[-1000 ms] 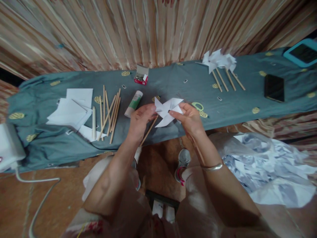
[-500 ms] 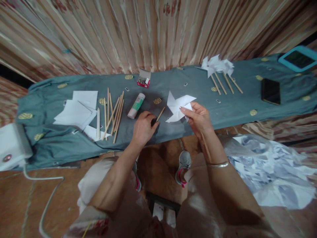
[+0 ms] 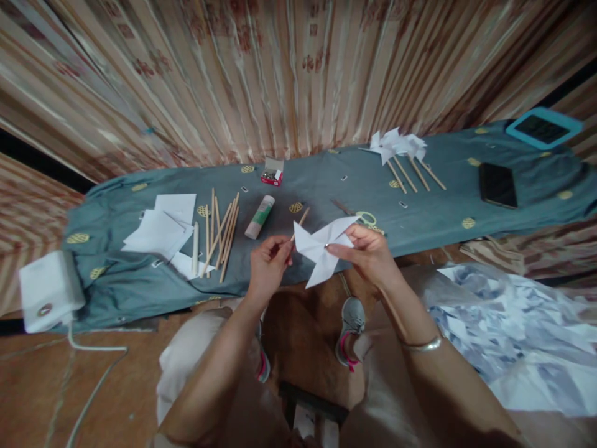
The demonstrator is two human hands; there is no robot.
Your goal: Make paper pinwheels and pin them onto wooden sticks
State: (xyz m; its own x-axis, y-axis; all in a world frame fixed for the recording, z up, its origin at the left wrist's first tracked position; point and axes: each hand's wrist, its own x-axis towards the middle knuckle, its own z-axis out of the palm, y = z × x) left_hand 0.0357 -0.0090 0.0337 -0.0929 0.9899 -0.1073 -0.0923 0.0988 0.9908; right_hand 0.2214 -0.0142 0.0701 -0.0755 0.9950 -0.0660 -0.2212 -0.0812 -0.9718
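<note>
My right hand (image 3: pixel 368 252) pinches the centre of a white paper pinwheel (image 3: pixel 319 249), holding it above the front edge of the teal cloth-covered table (image 3: pixel 420 205). My left hand (image 3: pixel 268 261) is closed on a thin wooden stick (image 3: pixel 298 225) that points up and right behind the pinwheel. The stick's upper end shows past the paper. A glue stick (image 3: pixel 260 216) lies just beyond my left hand.
Loose wooden sticks (image 3: pixel 219 233) and white paper squares (image 3: pixel 158 230) lie at left. A small red box of pins (image 3: pixel 272 172) sits at the back. Finished pinwheels (image 3: pixel 401 149), a black phone (image 3: pixel 497 185), a blue-cased tablet (image 3: pixel 543 127) stand right. A white device (image 3: pixel 49 289) sits far left.
My left hand lifted the stick off the table and brought it to the pinwheel. My right hand moved the pinwheel down and left toward it. The view shifted upward.
</note>
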